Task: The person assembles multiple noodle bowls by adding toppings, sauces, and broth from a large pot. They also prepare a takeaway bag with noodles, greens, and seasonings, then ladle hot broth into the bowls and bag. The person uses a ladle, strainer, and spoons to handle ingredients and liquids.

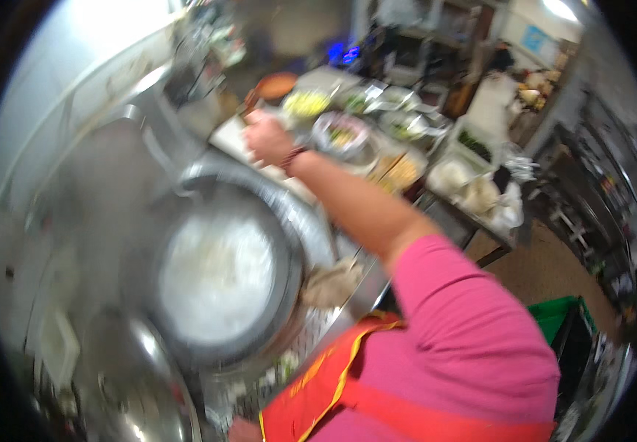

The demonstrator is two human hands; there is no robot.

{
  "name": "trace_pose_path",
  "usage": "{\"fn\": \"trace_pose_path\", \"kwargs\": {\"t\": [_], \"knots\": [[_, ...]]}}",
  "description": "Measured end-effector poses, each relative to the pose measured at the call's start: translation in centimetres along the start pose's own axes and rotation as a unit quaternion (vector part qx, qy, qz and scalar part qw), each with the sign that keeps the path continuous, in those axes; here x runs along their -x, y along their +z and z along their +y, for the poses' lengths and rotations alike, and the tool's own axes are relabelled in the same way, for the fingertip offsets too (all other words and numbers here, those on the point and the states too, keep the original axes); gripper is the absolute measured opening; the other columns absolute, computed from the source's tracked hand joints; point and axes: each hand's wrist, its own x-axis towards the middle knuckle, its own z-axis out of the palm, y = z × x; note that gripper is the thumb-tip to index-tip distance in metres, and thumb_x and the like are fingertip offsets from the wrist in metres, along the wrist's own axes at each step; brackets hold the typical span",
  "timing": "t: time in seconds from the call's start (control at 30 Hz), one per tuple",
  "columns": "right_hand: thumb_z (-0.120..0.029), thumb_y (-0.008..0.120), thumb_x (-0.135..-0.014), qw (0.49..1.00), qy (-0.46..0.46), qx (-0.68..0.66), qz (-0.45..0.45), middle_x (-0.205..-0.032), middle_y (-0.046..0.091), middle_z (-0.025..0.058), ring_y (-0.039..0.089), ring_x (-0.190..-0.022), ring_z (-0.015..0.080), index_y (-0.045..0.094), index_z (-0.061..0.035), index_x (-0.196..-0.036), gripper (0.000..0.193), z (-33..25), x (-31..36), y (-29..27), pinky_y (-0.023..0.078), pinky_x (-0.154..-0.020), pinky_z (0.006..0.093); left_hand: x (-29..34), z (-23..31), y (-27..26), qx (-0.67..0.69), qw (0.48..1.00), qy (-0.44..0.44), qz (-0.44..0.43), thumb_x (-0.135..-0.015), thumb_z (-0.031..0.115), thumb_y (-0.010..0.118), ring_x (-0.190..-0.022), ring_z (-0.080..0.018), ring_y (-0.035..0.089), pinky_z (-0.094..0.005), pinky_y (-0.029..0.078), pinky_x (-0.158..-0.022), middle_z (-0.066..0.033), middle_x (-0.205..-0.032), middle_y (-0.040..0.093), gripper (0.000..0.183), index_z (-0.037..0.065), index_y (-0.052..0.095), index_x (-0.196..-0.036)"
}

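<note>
My right arm, in a pink sleeve with a beaded bracelet at the wrist, stretches toward the far counter. There my right hand [265,140] is closed, fingers curled and blurred; what they hold is hard to make out. Just beyond it lies a round orange-brown dish [277,85], with a brown stem-like part [250,102] close to the fingertips. Nearer to me, a large round pot [219,276] holds steaming, whitish liquid. Only a small part of my left hand [245,429] shows at the lower edge beside the red apron, its fingers hidden.
Bowls of chopped food [307,103] and a plastic-lined bowl [340,135] crowd the counter. A beige cloth [331,284] lies beside the pot's rim. At lower left is a shiny domed lid [130,376]. Right of the counter stands a green crate [554,317]. Steam veils the left side.
</note>
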Motion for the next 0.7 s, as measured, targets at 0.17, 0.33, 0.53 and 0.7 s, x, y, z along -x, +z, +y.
{"fn": "trace_pose_path", "kwargs": {"t": [0.17, 0.33, 0.53, 0.7], "knots": [[-0.013, 0.051, -0.086, 0.992, -0.027, 0.015, -0.124, -0.062, 0.055, 0.0056, 0.054, -0.051, 0.0137, 0.054, -0.0013, -0.083, 0.013, 0.0, 14.3, 0.3, 0.044, -0.047, 0.0298, -4.8, 5.8, -3.1, 0.218, 0.97, -0.104, -0.039, -0.084, 0.014, 0.051, -0.086, -0.0377, 0.057, -0.0459, 0.044, -0.076, -0.0184, -0.089, 0.063, 0.025, 0.002, 0.065, -0.1], [-0.013, 0.057, -0.085, 0.969, -0.168, 0.125, -0.133, -0.088, 0.064, 0.0228, 0.063, -0.082, 0.0378, 0.059, -0.0009, -0.109, 0.028, -2.2, 11.4, 4.4, 0.05, -0.072, 0.0406, -10.7, 13.8, -6.9, 0.398, 0.916, -0.02, -0.031, -0.089, 0.015, 0.053, -0.086, -0.0327, 0.057, -0.0421, 0.044, -0.078, -0.014, -0.092, 0.063, 0.022, 0.003, 0.063, -0.104], [-0.015, 0.053, -0.082, 0.957, -0.096, 0.272, -0.036, -0.092, 0.065, 0.0237, 0.063, -0.089, 0.041, 0.066, -0.0002, -0.096, 0.024, -4.1, -4.3, 8.8, 0.051, -0.078, 0.0445, -9.0, 16.4, -7.8, 0.486, 0.871, -0.037, -0.058, -0.089, 0.012, 0.053, -0.085, -0.0314, 0.058, -0.0402, 0.045, -0.078, -0.0126, -0.092, 0.062, 0.02, 0.003, 0.062, -0.104], [-0.016, 0.051, -0.083, 0.956, -0.169, 0.241, -0.009, -0.084, 0.066, 0.022, 0.065, -0.077, 0.0388, 0.064, -0.0011, -0.089, 0.021, -0.9, -4.3, 9.9, 0.052, -0.071, 0.0449, -8.5, 16.8, -8.3, 0.537, 0.82, -0.104, -0.169, -0.091, 0.009, 0.052, -0.088, -0.0248, 0.06, -0.033, 0.047, -0.08, -0.0123, -0.094, 0.062, 0.022, 0.0, 0.061, -0.109]]}}
